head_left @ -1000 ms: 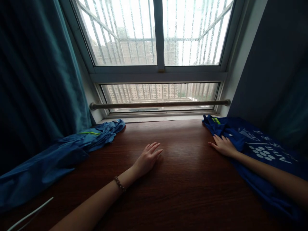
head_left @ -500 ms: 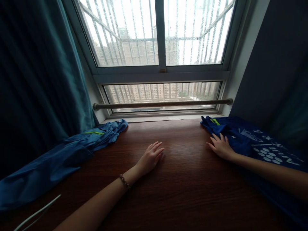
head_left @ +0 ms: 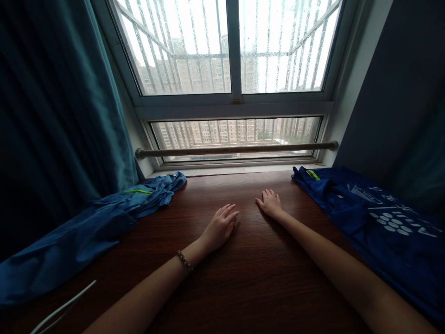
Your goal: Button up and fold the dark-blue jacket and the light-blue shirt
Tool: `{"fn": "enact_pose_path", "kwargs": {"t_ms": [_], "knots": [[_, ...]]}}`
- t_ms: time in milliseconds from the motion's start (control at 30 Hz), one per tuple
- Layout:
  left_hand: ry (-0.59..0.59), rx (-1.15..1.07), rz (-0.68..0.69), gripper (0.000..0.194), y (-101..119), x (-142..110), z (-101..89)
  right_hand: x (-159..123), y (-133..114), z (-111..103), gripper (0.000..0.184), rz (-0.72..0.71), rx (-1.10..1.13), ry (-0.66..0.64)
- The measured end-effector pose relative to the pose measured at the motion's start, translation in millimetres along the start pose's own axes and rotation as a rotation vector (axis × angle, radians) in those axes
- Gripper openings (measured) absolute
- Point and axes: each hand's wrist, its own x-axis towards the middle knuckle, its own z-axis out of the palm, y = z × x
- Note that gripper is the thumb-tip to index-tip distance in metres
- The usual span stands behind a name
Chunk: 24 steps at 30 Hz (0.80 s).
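My left hand lies on the dark reddish-brown wooden table, palm down with its fingers stretched out. A beaded bracelet circles that wrist. Further right, my right hand rests open on the wood, fingers a little apart. Neither hand holds anything. To the right of my right arm, a dark blue garment with white printing and a yellow-green stripe lies spread out. Another blue garment, crumpled and with a similar stripe, lies along the left side.
A window with bars outside stands beyond the table, with a horizontal rail across its lower pane. A teal curtain hangs at the left. One thin white cord lies at the lower left.
My right hand has moved left, off the edge of the dark blue garment and onto the bare wood. My left hand has stayed nearly in place.
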Motion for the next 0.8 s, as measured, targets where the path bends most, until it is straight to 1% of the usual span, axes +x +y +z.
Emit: {"fn": "enact_pose_path", "kwargs": {"t_ms": [167,233,300,367,400,433,500,567,600,633,700,800], "knots": [[-0.003,-0.02,-0.003,0.038,-2,1,1.5,-12,1,-5,0.077,0.213,-0.005,0.093],[-0.003,-0.026,-0.008,0.038,-2,1,1.4,-15,-1,-7,0.077,0.223,-0.009,0.094],[-0.005,-0.026,-0.014,0.038,-1,2,0.9,-18,-5,-9,0.073,0.186,-0.015,0.092],[-0.009,-0.022,-0.021,0.037,0,2,0.2,-22,-9,-11,0.065,0.097,-0.018,0.109],[-0.01,-0.021,-0.022,0.037,1,2,-0.1,-24,-12,-12,0.059,0.022,-0.016,0.126],[-0.01,-0.021,-0.021,0.037,1,2,-0.4,-26,-14,-13,0.053,-0.084,-0.011,0.144],[-0.007,-0.023,-0.014,0.037,2,2,-0.6,-31,-20,-15,0.043,-0.349,0.009,0.175],[-0.002,-0.024,-0.011,0.036,2,2,-0.7,-34,-25,-16,0.041,-0.579,0.044,0.189],[-0.002,-0.023,-0.013,0.036,2,3,-0.8,-36,-27,-17,0.039,-0.658,0.064,0.192],[-0.005,-0.021,-0.016,0.036,2,3,-1.0,-37,-28,-18,0.037,-0.71,0.084,0.194],[-0.014,-0.017,-0.023,0.037,3,3,-1.7,-37,-28,-19,0.028,-0.744,0.109,0.208],[-0.018,-0.018,-0.026,0.036,4,3,-3.2,-37,-25,-20,0.018,-0.684,0.083,0.249]]}}
